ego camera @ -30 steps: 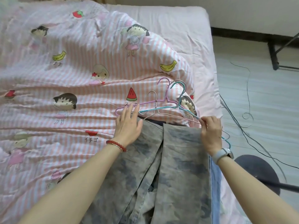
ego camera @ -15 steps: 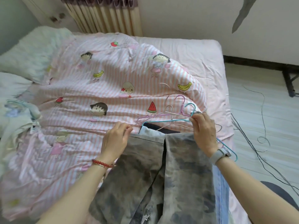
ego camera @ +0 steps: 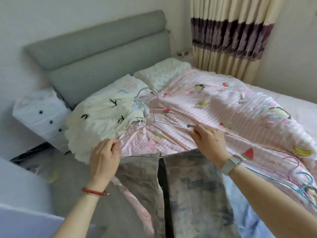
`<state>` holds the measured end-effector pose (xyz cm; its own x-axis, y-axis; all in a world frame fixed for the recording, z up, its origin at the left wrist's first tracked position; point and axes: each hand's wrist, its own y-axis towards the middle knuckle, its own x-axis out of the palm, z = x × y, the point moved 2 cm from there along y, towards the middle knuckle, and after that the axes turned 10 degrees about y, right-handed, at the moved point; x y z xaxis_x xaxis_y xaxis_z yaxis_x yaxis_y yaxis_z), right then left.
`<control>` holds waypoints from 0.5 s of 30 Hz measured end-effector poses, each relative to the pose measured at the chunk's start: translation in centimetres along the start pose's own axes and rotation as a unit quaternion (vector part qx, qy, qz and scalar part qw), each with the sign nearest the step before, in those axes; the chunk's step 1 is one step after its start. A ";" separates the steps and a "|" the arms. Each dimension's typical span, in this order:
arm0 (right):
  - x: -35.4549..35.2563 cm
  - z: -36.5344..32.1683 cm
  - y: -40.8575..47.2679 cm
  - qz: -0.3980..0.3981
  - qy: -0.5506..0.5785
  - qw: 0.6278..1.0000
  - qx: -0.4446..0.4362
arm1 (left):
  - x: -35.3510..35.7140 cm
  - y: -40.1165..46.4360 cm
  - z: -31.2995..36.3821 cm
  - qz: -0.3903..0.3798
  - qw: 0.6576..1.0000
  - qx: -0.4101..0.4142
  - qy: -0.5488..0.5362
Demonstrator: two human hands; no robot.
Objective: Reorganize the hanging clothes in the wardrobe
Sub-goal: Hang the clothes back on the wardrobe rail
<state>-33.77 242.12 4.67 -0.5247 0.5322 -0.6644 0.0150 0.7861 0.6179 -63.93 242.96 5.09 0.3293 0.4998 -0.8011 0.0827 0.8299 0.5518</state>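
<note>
A thin silver wire hanger lies on the pink striped duvet, its hook near the cream garment. My right hand pinches one end of that hanger. My left hand has its fingers curled round a thin wire at the cream garment's lower edge. Grey mottled trousers lie flat on the bed's near side, right under both hands, their waistband toward the duvet. A bunch of pink and teal hangers lies on the duvet at the right.
A grey padded headboard stands behind the pillows. A white bedside drawer unit is at the left. A striped curtain hangs at the back right. Light blue cloth shows under the trousers.
The view has swung left toward the headboard. Both hands left the coloured hangers and trouser waistband, moving to the silver hanger beside the cream garment.
</note>
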 end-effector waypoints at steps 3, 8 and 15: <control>4.3 -8.0 1.7 -0.049 0.061 0.994 -0.080 | -4.6 -4.1 -7.2 0.029 0.993 -0.113 0.022; 10.1 -21.4 2.7 -0.172 0.193 0.940 -0.223 | -12.9 -12.9 -16.3 0.072 0.950 -0.286 0.104; 15.3 -37.1 -1.1 -0.347 0.281 0.823 -0.352 | -24.2 -24.2 -23.0 0.159 0.895 -0.350 0.226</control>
<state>-73.37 237.81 9.40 -0.5131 -0.3524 -0.7826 -0.8468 0.3568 0.3945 -95.59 216.43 5.79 -0.1951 0.6564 -0.7288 -0.6089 0.5014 0.6146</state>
